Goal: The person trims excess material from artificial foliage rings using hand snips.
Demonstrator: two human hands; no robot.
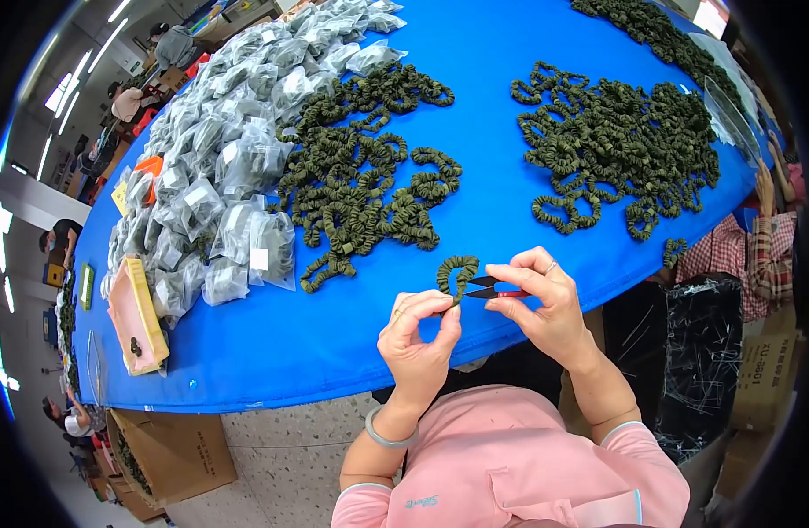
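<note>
My left hand (419, 339) pinches a dark green scrunchie (458, 269) between thumb and fingertips, just past the table's near edge. In my right hand (538, 299) are small thread snips (497, 293) with dark blades and a red part near the grip. The blades point left, their tips right at the scrunchie's side. Beyond my hands, a loose pile of green scrunchies (356, 176) lies left of the middle. Another pile of scrunchies (629, 141) spreads over the right side of the blue table (488, 167).
Many filled clear plastic bags (237, 132) heap up on the left. A yellow-rimmed tray (133, 317) stands by the left edge, holding a small dark item. Below the table is a cardboard box (180, 449). Another person's hand (764, 185) shows at the right edge.
</note>
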